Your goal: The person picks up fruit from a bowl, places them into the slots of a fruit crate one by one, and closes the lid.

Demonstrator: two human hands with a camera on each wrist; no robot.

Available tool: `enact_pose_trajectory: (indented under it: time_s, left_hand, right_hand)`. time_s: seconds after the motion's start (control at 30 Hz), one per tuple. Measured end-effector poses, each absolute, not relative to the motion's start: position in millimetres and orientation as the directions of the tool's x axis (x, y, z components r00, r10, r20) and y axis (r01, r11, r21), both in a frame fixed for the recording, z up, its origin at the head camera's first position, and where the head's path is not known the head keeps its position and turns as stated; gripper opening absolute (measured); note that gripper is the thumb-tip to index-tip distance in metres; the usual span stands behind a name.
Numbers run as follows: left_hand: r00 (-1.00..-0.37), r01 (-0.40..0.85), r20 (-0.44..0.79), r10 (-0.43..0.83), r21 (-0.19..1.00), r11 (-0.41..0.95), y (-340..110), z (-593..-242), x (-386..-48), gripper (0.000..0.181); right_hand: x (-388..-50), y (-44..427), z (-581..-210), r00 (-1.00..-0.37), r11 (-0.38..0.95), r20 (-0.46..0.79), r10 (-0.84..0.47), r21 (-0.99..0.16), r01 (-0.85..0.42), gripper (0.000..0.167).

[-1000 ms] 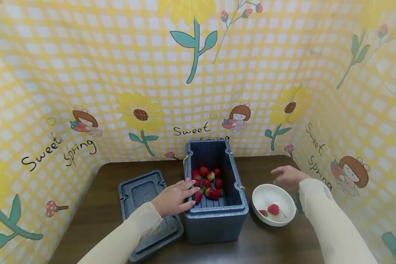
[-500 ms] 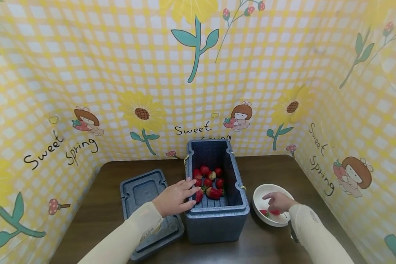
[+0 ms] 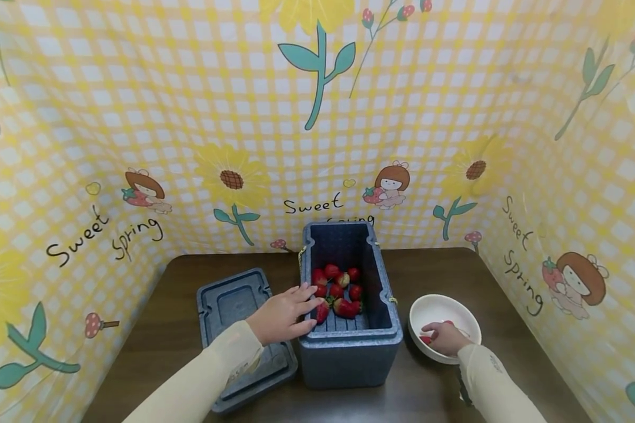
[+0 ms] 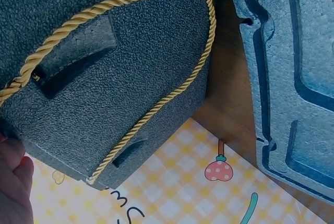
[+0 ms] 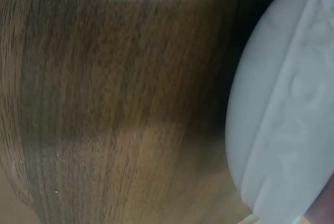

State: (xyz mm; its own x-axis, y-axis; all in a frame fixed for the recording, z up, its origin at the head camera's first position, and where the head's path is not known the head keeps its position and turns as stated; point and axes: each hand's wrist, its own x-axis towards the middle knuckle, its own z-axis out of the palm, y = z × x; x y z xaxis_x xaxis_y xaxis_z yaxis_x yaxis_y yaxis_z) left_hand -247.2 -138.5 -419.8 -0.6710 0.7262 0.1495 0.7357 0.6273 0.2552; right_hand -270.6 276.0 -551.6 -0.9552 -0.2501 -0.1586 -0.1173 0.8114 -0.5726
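Observation:
A dark blue foam box (image 3: 344, 367) stands uncovered on the table, with several strawberries (image 3: 345, 306) on its slatted bottom. My left hand (image 3: 281, 316) rests on the box's left rim, its fingers extended over the edge beside the strawberries. In the left wrist view only part of that hand (image 4: 13, 182) shows at the box's edge. To the right of the box is a white bowl (image 3: 422, 310). My right hand (image 3: 447, 339) reaches down into it, fingers at the strawberries there; bits of red show around the hand. Whether the fingers pinch a strawberry is hidden.
The box's lid (image 3: 238, 294) lies on the brown wooden table (image 3: 153, 358), left of the box. A yellow twisted rope (image 4: 211, 25) hangs along the box's side. Yellow checked cloth (image 3: 254, 117) hangs around the back and sides.
My right hand has moved from beyond the bowl's back right rim down into the bowl, covering part of the strawberries there. The left hand stays on the box rim.

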Motion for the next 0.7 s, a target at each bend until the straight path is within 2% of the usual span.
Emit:
enact_pose_trajectory:
  time_s: [0.33, 0.57, 0.7]
  left_hand:
    - [-0.664, 0.744, 0.154, 0.732, 0.24, 0.624, -138.6, -416.2, -250.8, 0.048]
    - [-0.669, 0.737, 0.142, 0.729, 0.245, 0.629, -138.4, -415.1, -251.9, 0.048]
    - [-0.668, 0.736, 0.134, 0.732, 0.264, 0.624, -138.6, -416.3, -250.8, 0.048]
  right_hand:
    - [-271.0, 274.0, -553.2, -0.957, 0.796, -0.1, -0.271, -0.582, -0.164, 0.013]
    - [-275.7, 273.2, -547.6, -0.952, 0.818, -0.125, -0.278, -0.551, -0.167, 0.014]
    - [-281.0, 271.6, -539.0, -0.953, 0.803, -0.138, -0.271, -0.578, -0.145, 0.016]
